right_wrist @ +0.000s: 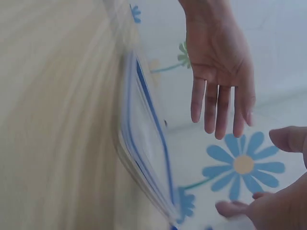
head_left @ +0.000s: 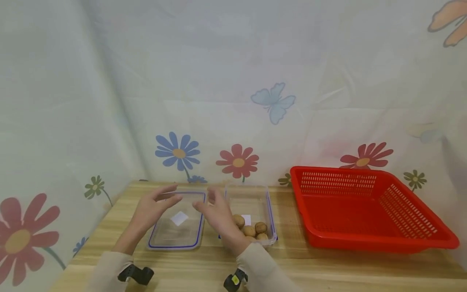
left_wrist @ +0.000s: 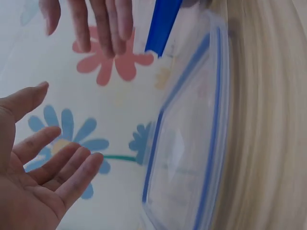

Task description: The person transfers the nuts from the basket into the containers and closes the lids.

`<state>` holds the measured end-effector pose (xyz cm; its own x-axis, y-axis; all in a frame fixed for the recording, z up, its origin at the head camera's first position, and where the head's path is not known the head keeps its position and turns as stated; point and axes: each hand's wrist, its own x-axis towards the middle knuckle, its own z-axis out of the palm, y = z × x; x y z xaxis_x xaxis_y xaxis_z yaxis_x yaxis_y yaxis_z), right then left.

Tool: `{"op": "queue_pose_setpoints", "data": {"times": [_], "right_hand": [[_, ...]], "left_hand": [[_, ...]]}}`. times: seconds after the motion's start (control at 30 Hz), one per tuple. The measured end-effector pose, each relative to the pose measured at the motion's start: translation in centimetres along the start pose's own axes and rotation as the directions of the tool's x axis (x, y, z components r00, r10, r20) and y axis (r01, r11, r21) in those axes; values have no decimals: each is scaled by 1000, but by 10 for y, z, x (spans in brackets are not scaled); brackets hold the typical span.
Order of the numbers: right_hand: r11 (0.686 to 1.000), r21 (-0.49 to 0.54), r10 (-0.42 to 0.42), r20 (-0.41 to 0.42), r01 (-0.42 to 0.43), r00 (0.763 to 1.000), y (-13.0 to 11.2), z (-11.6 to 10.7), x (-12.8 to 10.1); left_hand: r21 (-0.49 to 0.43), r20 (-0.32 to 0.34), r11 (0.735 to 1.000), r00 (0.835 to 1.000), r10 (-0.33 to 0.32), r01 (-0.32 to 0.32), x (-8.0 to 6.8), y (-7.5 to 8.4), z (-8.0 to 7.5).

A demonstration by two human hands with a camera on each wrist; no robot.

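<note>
A clear lid with a blue rim (head_left: 177, 221) (left_wrist: 189, 153) (right_wrist: 144, 143) lies flat on the wooden table. Both hands hover just above it, holding nothing. My left hand (head_left: 155, 205) (left_wrist: 38, 163) (right_wrist: 218, 67) is over the lid's left side, palm turned inward, fingers straight. My right hand (head_left: 217, 215) (right_wrist: 271, 201) (left_wrist: 88, 21) is over the lid's right edge, fingers relaxed. Right of the lid stands a clear container (head_left: 264, 200) with several walnuts (head_left: 249, 229) at its near end, partly hidden by my right hand.
A red slotted plastic basket (head_left: 368, 209) sits at the table's right. A flower-print cloth (head_left: 233, 101) hangs behind and to the left of the table. The table's front edge (head_left: 182, 275) runs near my sleeves.
</note>
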<state>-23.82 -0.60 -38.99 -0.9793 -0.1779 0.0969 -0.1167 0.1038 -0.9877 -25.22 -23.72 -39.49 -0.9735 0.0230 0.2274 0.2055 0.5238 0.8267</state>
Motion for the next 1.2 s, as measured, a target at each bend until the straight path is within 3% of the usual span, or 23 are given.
{"op": "queue_pose_setpoints", "data": {"times": [0.2, 0.57, 0.73, 0.9, 1.2], "right_hand": [[999, 34, 43, -87, -40, 995, 12, 24, 3], [994, 22, 107, -211, -105, 972, 28, 49, 4], [993, -12, 115, -209, -120, 971, 35, 53, 2], [992, 24, 123, -213, -121, 969, 42, 55, 2], [995, 63, 95, -239, -82, 966, 49, 59, 2]], "left_hand": [[59, 23, 998, 1000, -15, 13, -1, -20, -17], [49, 87, 997, 994, -65, 61, 0, -49, -28], [36, 119, 990, 983, -143, 139, 0, -59, -31], [0, 150, 976, 965, -213, 216, 0, -67, -31], [7, 81, 970, 966, -244, 244, -1, -74, -35]]}}
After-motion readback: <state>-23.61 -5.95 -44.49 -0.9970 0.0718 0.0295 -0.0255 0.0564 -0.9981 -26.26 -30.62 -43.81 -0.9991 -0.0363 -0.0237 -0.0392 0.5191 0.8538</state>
